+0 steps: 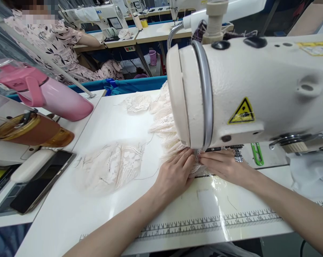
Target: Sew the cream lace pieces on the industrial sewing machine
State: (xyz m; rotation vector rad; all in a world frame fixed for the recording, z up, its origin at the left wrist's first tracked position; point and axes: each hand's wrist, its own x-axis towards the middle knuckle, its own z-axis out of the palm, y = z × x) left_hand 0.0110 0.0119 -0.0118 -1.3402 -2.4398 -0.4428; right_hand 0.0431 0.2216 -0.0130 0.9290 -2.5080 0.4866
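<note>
Beneath the head of a white sewing machine [189, 96], a strip of cream lace [196, 167] lies near the needle area, which the machine head and my fingers partly hide. My left hand [176, 169] is closed on the lace from the left, fingers together and bent over it. From the right, my right hand [225, 165] grips the same lace at its fingertips, close to the presser foot. Gathered cream lace fabric [165, 121] bunches up behind my left hand. Further left, a separate lace piece [115, 166] rests on the white table [118, 217], loose threads trailing from it.
A smaller lace scrap [137, 102] lies at the back. Left are a pink bottle [56, 94], an amber cup [35, 130] and a phone [43, 182]. A ruler strip [182, 228] runs along the front edge. A co-worker [49, 43] sits beyond, near another machine [105, 21].
</note>
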